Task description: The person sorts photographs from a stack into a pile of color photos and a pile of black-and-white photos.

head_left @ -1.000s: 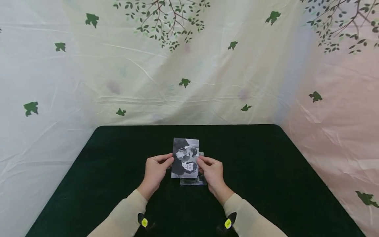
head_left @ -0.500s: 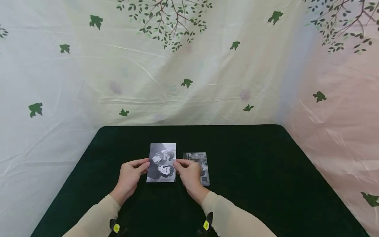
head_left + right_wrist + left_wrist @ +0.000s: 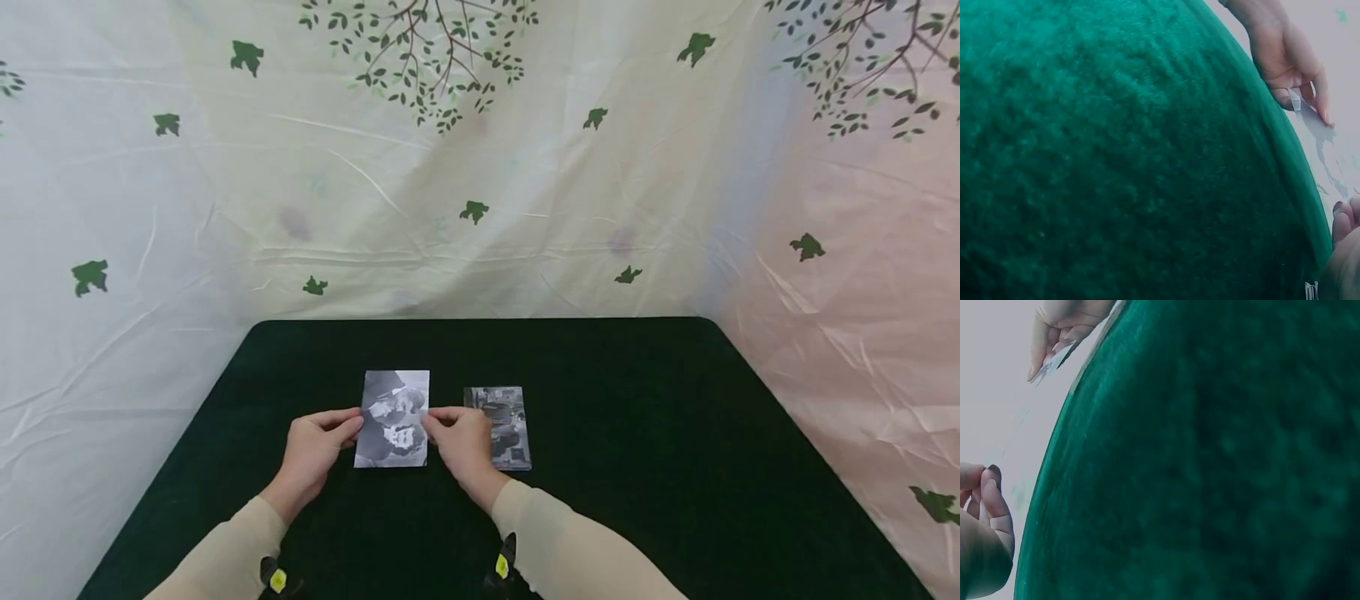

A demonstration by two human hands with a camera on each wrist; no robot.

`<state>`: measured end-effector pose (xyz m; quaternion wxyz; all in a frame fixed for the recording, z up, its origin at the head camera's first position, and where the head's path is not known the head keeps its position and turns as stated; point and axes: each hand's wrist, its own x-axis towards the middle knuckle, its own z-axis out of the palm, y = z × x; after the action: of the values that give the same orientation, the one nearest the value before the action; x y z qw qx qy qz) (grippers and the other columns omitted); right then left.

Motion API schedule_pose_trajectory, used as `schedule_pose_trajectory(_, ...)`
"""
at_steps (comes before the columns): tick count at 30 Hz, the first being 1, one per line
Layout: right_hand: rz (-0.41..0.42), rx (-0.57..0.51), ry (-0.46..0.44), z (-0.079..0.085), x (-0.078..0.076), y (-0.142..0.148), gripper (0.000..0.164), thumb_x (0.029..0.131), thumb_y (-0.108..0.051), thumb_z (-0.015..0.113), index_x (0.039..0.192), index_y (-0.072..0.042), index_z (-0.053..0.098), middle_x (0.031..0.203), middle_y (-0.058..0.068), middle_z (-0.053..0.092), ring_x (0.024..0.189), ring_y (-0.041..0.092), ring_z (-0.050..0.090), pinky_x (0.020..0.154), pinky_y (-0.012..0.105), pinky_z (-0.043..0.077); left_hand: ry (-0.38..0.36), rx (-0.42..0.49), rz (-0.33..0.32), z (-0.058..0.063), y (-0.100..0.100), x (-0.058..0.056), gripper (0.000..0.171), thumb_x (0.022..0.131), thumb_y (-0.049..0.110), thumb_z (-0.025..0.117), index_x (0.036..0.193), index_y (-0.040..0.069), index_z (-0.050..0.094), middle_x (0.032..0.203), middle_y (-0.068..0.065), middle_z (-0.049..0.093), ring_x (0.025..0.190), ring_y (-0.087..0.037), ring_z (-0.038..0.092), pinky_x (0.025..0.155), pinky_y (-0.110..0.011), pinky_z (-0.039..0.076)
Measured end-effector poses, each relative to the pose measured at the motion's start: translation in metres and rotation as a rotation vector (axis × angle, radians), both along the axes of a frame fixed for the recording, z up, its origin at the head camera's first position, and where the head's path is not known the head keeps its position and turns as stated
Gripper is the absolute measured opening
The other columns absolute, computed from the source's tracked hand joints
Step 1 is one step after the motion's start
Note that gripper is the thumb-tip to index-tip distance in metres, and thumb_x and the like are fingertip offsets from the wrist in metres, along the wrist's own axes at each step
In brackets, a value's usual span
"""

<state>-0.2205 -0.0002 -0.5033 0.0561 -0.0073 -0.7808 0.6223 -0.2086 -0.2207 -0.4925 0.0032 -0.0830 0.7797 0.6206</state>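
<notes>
Between both hands, a black-and-white photo [image 3: 393, 419] of two people's faces, turned sideways, is held up over the dark table. My left hand [image 3: 313, 450] pinches its left edge with thumb and fingers. At the right edge, my right hand [image 3: 467, 443] pinches it in the same way. Just beyond the right hand lies a second black-and-white picture [image 3: 512, 427], glossy on top, its left part hidden by that hand. In the right wrist view, the photo [image 3: 1329, 147] appears pale and washed out between the two hands.
Dark green cloth covers the table [image 3: 637, 467], whose far edge meets a pale hanging sheet [image 3: 480, 250] printed with leaves and branches. Thin layered edges [image 3: 1311, 291] show at the bottom of the right wrist view.
Both hands have carried the photo left and slightly nearer, off the picture it overlapped earlier. That picture has stayed on the table and shows more of its face.
</notes>
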Motion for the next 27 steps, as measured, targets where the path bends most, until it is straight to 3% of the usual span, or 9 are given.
schedule_pose_trajectory(13, 0.014, 0.087, -0.021, -0.009, 0.001, -0.008, 0.008, 0.081, -0.016, 0.078, 0.087, -0.01, 0.078, 0.069, -0.006, 0.068, 0.058, 0.005, 0.063, 0.054, 0.022, 0.052, -0.001, -0.1, -0.021, -0.01, -0.01, -0.004, 0.03, 0.09, 0.026, 0.069, 0.114, 0.008, 0.07, 0.115, -0.01, 0.065, 0.091, -0.021, 0.061, 0.075, -0.029, 0.052)
schedule_pose_trajectory(19, -0.012, 0.201, 0.009, -0.013, -0.001, -0.014, 0.008, 0.081, -0.017, 0.078, 0.086, -0.011, 0.078, 0.065, -0.009, 0.066, 0.055, 0.002, 0.06, 0.054, 0.021, 0.049, -0.018, -0.132, -0.031, -0.016, -0.015, -0.006, 0.028, 0.09, 0.024, 0.069, 0.113, 0.009, 0.071, 0.113, -0.009, 0.065, 0.088, -0.022, 0.062, 0.075, -0.031, 0.052)
schedule_pose_trajectory(23, -0.06, 0.311, 0.046, -0.013, -0.002, -0.018, 0.007, 0.079, -0.019, 0.079, 0.083, -0.014, 0.078, 0.067, -0.01, 0.067, 0.062, 0.001, 0.059, 0.059, 0.023, 0.048, -0.026, -0.163, -0.04, -0.016, -0.016, -0.008, 0.028, 0.089, 0.024, 0.07, 0.113, 0.01, 0.071, 0.112, -0.008, 0.065, 0.087, -0.021, 0.062, 0.074, -0.032, 0.052)
schedule_pose_trajectory(27, -0.084, 0.356, 0.074, -0.013, -0.001, -0.02, 0.008, 0.078, -0.02, 0.08, 0.082, -0.013, 0.078, 0.07, -0.009, 0.069, 0.067, 0.004, 0.06, 0.062, 0.026, 0.049, -0.04, -0.199, -0.041, -0.018, -0.015, -0.009, 0.029, 0.087, 0.025, 0.072, 0.113, 0.011, 0.071, 0.113, -0.008, 0.065, 0.089, -0.021, 0.06, 0.073, -0.032, 0.051)
